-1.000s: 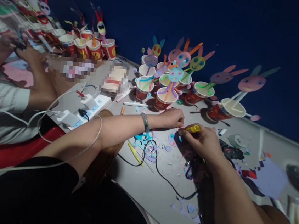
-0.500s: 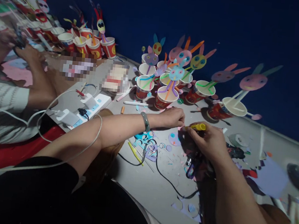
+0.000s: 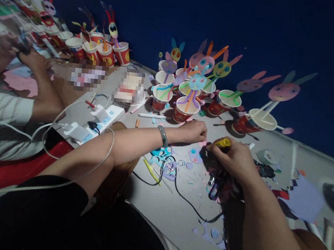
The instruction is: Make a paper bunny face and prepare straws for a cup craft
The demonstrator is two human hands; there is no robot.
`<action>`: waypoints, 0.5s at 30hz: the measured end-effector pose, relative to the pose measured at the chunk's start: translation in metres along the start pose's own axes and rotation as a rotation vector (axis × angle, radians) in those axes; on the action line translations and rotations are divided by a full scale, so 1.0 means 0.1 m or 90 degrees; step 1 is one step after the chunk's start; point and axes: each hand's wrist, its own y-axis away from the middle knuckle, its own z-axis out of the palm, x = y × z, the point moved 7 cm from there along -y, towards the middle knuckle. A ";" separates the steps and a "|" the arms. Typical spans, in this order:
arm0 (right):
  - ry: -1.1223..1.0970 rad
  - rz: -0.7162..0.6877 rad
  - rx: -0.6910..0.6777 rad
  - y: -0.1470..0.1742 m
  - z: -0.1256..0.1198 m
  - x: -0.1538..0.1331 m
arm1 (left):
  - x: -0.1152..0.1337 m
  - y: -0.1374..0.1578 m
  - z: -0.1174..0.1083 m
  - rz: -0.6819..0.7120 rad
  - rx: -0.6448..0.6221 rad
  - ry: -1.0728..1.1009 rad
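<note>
My right hand (image 3: 235,158) is closed around a yellow marker (image 3: 223,143), whose thick end points up and away from me. The marker's tip is hidden by my thumb and the shadow. My left hand (image 3: 194,131), a bangle at its wrist, rests on the table with its fingers curled under. Something small and pink shows just below those fingertips; whether they grip it is hidden. Between and below my hands lies a round lilac paper face (image 3: 195,156) with a blue spot on it.
Several paper cups with bunny-faced figures, including a front cup (image 3: 183,111), stand behind my hands. A power strip (image 3: 104,120), black cable (image 3: 188,203), paper scraps, a tape roll (image 3: 268,156) and lilac paper (image 3: 305,197) lie around. Another person's hands (image 3: 32,57) work at the left.
My right hand has shifted slightly away from my left fingers, and the yellow marker has tilted, showing more of its round end. My left hand has barely moved.
</note>
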 end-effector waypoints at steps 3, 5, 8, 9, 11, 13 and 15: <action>0.021 0.013 0.014 0.00 -0.03 -0.01 | 0.00 0.01 -0.01 -0.011 -0.006 -0.003; -0.003 0.009 0.033 0.00 -0.04 -0.05 | 0.00 0.01 -0.01 -0.016 -0.003 -0.002; -0.016 -0.004 0.020 -0.01 0.00 -0.09 | 0.00 0.02 -0.02 -0.009 0.006 0.003; -0.007 -0.005 0.007 -0.01 0.02 -0.09 | 0.01 0.02 -0.02 -0.005 0.006 0.003; 0.018 -0.006 -0.010 -0.01 0.05 -0.09 | 0.01 0.02 -0.02 0.001 0.004 0.001; 0.017 -0.007 -0.011 -0.01 0.05 -0.09 | 0.01 0.01 -0.01 0.000 0.000 -0.003; -0.003 -0.004 0.014 0.00 0.03 -0.09 | 0.00 0.00 0.00 -0.004 0.001 -0.004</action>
